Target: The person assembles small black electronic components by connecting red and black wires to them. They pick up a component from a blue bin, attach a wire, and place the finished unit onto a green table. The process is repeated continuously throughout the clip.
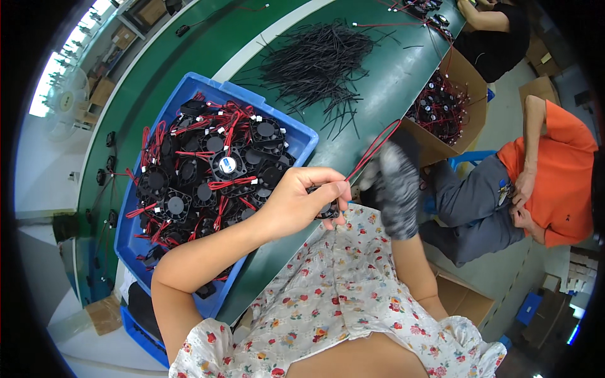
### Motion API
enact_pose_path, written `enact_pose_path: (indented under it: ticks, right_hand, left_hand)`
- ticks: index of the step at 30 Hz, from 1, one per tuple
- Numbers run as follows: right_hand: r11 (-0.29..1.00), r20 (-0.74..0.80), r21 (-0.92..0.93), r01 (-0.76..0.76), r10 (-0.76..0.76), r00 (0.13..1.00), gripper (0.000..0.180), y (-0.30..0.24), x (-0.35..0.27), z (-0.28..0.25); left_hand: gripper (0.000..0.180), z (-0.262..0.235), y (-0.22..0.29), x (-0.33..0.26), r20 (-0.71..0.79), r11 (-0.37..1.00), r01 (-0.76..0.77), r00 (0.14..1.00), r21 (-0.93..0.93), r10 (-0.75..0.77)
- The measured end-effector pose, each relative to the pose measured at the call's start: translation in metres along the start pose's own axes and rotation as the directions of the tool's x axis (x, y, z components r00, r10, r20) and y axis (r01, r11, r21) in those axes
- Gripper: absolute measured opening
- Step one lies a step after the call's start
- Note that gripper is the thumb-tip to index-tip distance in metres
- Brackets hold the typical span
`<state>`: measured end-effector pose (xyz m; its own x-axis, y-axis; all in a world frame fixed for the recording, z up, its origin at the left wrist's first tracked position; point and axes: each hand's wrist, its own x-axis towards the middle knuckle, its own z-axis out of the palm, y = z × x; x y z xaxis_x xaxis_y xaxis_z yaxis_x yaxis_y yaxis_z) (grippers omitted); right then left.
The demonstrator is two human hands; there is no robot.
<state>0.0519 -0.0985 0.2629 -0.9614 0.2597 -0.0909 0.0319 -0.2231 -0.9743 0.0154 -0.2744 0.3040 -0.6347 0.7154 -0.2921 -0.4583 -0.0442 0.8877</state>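
Note:
My left hand [301, 196] is closed on a small black cooling fan [327, 210], its fingers partly covering the fan. From that hand a looped red lead [373, 150] rises up and to the right. My right hand [396, 186], in a mottled grey knitted glove, is beside the lead. Motion smears its fingers, so whether it grips the wire does not show. Just left of my left hand, a blue plastic bin [304, 134] holds a heap of similar fans [214, 143] with bundled red leads and white connectors.
A pile of thin black ties [320, 60] lies on the green workbench [394, 79] beyond the bin. At the right, a cardboard box [469, 75] holds more wired fans. A co-worker in orange [567, 179] sits at the right; another person [498, 34] is at the far end.

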Motion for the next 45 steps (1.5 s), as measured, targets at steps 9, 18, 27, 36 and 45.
enact_pose_path:
  ticks: [9,18,27,36,45]
  right_hand:
    - [0.998,-0.012,-0.06,-0.026,0.025,1.0,0.022,-0.011,-0.026,0.03]
    - [0.987,-0.035,0.138,0.082,-0.078,0.996,0.022,0.002,-0.015,0.015]
    - [0.781,0.053,-0.328,0.532,-0.547,0.836,0.021,-0.01,-0.009,0.009]
    - [0.263,0.601,-0.595,0.759,-0.482,0.638,0.04,-0.009,0.001,-0.005]
    - [0.195,0.603,-0.672,0.714,-0.416,0.68,0.037,0.0,0.001,-0.011]
  left_hand:
    - [0.018,0.003,-0.001,-0.001,-0.018,0.995,0.028,0.999,0.098,-0.027]
    - [0.019,0.001,-0.005,0.001,0.019,0.989,0.038,0.999,0.142,-0.041]
    - [0.021,0.0,0.005,0.001,0.048,0.987,0.157,0.986,0.034,-0.158]
    - [0.026,-0.003,0.001,0.001,0.04,0.983,0.165,0.986,-0.082,-0.162]
    - [0.03,-0.005,0.002,0.003,0.038,0.974,0.183,0.983,-0.131,-0.18]
